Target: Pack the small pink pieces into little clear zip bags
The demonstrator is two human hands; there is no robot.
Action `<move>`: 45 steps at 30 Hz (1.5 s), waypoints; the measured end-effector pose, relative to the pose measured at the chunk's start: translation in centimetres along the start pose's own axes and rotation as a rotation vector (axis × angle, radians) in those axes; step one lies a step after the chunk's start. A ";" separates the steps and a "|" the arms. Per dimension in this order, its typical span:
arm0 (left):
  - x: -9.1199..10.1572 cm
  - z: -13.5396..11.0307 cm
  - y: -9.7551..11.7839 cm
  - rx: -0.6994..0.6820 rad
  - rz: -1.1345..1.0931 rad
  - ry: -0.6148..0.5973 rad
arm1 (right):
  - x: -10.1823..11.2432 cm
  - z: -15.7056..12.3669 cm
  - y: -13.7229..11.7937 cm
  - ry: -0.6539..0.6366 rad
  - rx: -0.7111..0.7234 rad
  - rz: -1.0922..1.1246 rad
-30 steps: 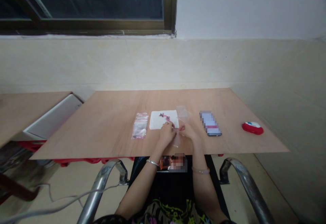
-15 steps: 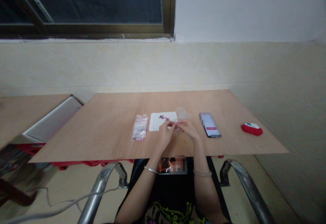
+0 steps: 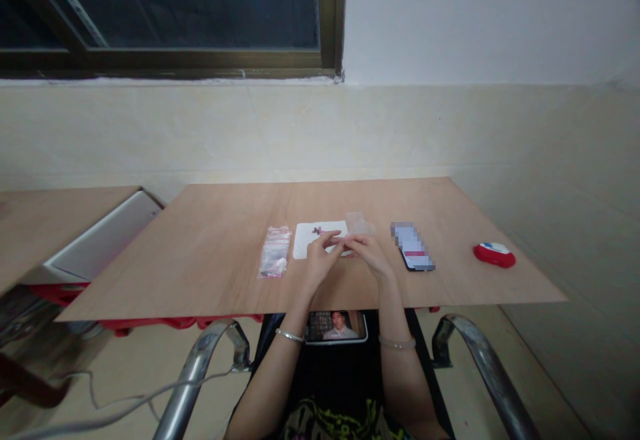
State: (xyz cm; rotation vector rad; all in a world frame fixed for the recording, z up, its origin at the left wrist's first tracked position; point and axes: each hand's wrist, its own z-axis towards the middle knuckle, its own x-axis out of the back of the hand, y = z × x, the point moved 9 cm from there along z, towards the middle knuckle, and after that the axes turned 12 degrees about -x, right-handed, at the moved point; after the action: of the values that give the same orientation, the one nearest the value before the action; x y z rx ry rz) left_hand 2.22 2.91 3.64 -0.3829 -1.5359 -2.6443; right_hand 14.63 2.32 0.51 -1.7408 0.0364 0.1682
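My left hand (image 3: 320, 258) and my right hand (image 3: 367, 254) meet over the near middle of the wooden table (image 3: 210, 260), fingertips pinched together on something too small to name. Just behind them lies a white sheet (image 3: 305, 240) with small pink and dark pieces (image 3: 320, 230) on it. A clear plastic bag (image 3: 357, 223) lies at the sheet's far right corner. A second small plastic bag (image 3: 275, 251) with pinkish contents lies left of the sheet.
A phone (image 3: 412, 246) lies right of my hands and a red and white object (image 3: 494, 253) sits near the table's right edge. Another phone (image 3: 337, 327) with a lit screen rests on my lap. A white board (image 3: 100, 235) leans at the left. Chair arms (image 3: 480, 360) flank me.
My hands have drawn closer together and lifted slightly off the table. The thin clear strip seen near my right hand a second ago no longer shows.
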 end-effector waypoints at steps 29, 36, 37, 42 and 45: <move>2.5 1.0 2.7 -0.218 0.357 -0.055 | -0.5 -0.8 -2.5 0.222 0.221 -0.300; 2.4 2.3 0.9 -0.120 0.272 -0.092 | -1.3 -2.4 -4.6 0.339 0.423 -0.470; 2.5 2.7 0.4 -0.100 0.259 -0.099 | -1.2 -2.5 -4.8 0.370 0.436 -0.494; 1.6 5.0 -0.9 -0.015 0.160 -0.253 | -0.9 -1.9 -4.2 0.430 0.434 -0.663; -0.1 5.8 -0.1 -0.014 0.103 -0.418 | -0.2 -1.4 -3.9 0.535 0.464 -0.678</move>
State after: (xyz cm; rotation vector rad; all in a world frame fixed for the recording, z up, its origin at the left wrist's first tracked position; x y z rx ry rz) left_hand 3.31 7.92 6.28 -1.0409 -1.5403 -2.6099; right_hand 15.05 1.61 4.60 -1.2103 -0.1165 -0.7495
